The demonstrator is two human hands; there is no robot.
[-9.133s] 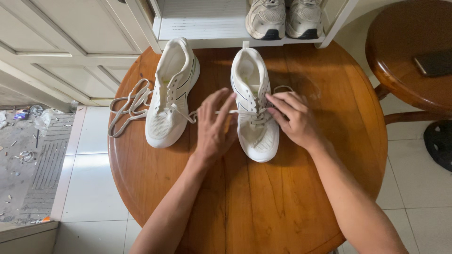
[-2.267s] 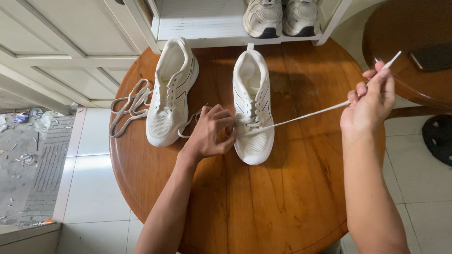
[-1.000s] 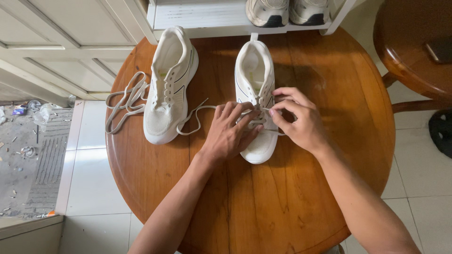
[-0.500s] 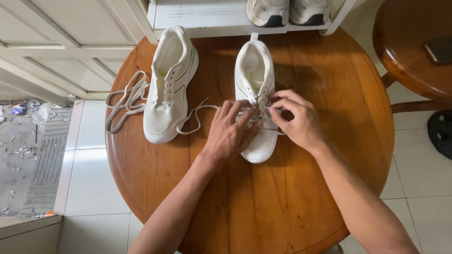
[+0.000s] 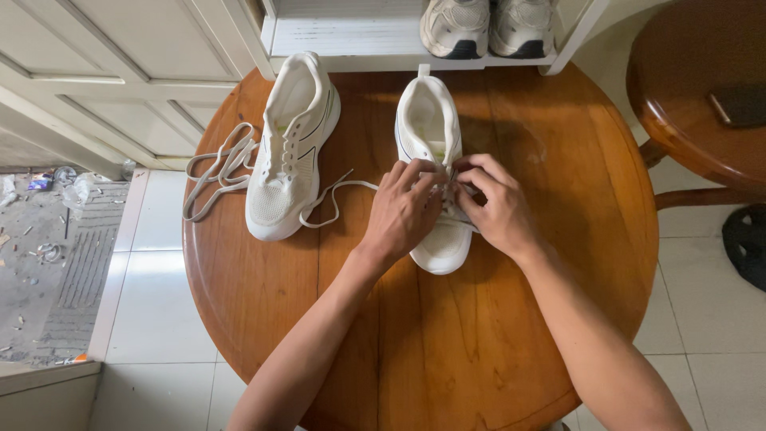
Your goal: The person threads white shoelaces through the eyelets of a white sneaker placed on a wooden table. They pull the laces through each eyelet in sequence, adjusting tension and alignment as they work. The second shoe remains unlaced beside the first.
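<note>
Both hands are on the right-hand shoe (image 5: 431, 160), which sits near the far edge of the round wooden table (image 5: 447, 343), toe pointing toward the person. Left hand (image 5: 403, 211) lies over the shoe's lace area, fingers curled, fingertips pressed onto the lacing; can't tell whether it actually has the lace pinched. Right hand (image 5: 495, 209) comes in from the shoe's other side, fingers bent in tight against the left hand's, apparently gripping the lace (image 5: 339, 194), though the grip itself is hidden. The lace's loose end trails off the shoe toward the second shoe (image 5: 289, 152), just beside it on the table. Risks: the loose end snags under the second shoe and drags it; lace slips out of an eyelet if pulled unevenly; hands block the eyelets, so a skipped hole could go unnoticed.
</note>
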